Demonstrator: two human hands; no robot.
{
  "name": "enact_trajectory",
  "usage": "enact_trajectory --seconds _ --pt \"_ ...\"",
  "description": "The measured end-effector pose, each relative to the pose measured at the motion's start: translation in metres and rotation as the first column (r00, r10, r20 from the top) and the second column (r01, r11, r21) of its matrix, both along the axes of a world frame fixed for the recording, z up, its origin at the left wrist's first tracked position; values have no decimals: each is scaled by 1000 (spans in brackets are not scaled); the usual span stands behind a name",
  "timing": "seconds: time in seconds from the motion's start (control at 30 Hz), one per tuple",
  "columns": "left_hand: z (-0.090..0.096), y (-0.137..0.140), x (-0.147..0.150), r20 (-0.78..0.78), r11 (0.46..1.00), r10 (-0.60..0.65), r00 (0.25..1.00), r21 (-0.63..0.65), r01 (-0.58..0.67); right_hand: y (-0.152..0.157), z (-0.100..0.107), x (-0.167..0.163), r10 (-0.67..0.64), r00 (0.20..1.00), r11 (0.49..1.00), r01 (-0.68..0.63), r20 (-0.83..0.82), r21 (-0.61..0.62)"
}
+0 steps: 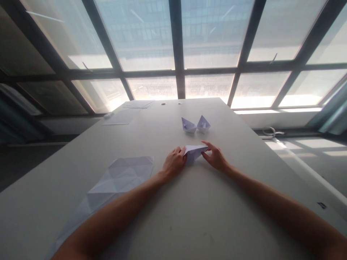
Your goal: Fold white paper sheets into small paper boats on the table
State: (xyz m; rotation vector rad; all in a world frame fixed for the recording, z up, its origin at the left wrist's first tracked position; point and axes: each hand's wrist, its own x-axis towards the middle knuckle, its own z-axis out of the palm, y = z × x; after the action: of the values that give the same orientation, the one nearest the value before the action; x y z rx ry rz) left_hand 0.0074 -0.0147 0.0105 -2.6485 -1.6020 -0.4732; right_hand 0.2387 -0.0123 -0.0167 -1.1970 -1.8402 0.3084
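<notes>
Between my hands, low over the white table, is a folded piece of white paper. My left hand is closed on its left end, the fingers bent around the edge. At the right end my right hand pinches the corner between thumb and fingers. Two finished-looking paper boats, a left boat and a right boat, stand beyond my hands with their inner tips close together. Beneath and beside my left forearm lies a creased white sheet, partly hidden by the arm.
Flat paper sheets lie at the far left of the table, with more thin sheets behind them. Tall windows rise past the far edge. A coiled white cable is off the table to the right.
</notes>
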Motion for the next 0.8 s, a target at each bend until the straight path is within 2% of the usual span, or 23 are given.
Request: enact_trajectory --seconds 0.13,0.27,0.37,0.47,0.6,0.7,0.8 --pt "0 0 1 178 999 -9 984 -36 15 0 1 -2 -1 997 1000 -1 -77 -15" --pt "0 -2 3 335 992 -38 941 -103 77 0 2 -3 29 984 999 -26 -174 23" --pt "1 -2 4 403 977 -50 914 -169 127 0 5 -3 52 992 998 -50 -112 24" --pt "0 1 3 477 966 -79 876 -180 185 -3 8 -3 86 995 996 -86 -55 6" --pt "-1 7 2 498 978 -97 862 -113 175 -7 12 -3 107 994 994 -108 -31 -8" --pt "-3 9 1 470 989 -101 877 -50 141 -9 14 -3 169 986 986 -169 -7 -6" --pt "-4 9 0 463 985 -135 876 -31 168 -9 13 -4 234 972 972 -234 23 3"
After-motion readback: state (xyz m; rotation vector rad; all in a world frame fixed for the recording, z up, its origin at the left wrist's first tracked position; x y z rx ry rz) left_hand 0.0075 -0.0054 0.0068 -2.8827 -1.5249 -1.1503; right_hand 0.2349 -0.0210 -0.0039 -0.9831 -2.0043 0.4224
